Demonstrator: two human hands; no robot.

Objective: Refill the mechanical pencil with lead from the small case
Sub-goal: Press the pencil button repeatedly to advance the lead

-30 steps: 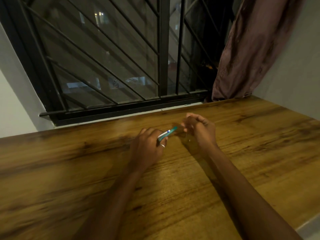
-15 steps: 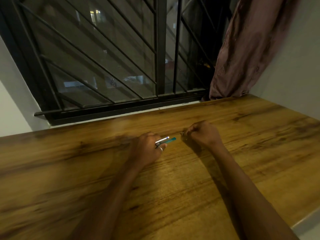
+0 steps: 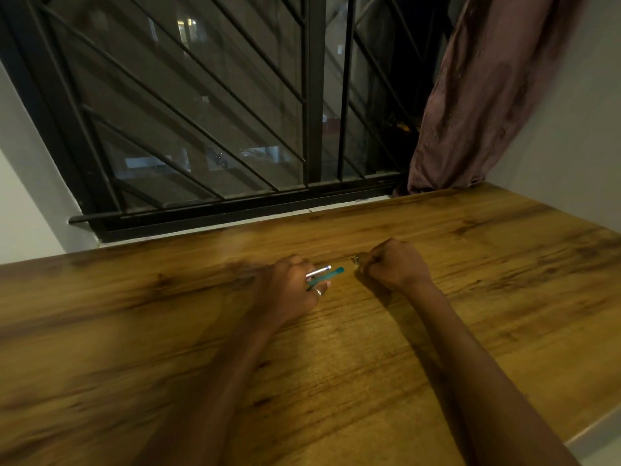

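My left hand rests on the wooden table with its fingers closed on a teal mechanical pencil that points right. A thin silver piece with a blue tip lies alongside the pencil in the same grip. A ring sits on one finger. My right hand is a closed fist on the table a little to the right, pinching a tiny metallic thing at its fingertips. I cannot make out what that thing is. No lead case is in view.
A barred window runs along the table's far edge. A brownish curtain hangs at the far right corner beside a grey wall. The table's near right edge shows at the bottom right.
My right hand has closed from loosely curled fingers into a fist and dropped to the table. The left hand has lowered and the pencil now lies flatter, with the silver piece showing beside it.
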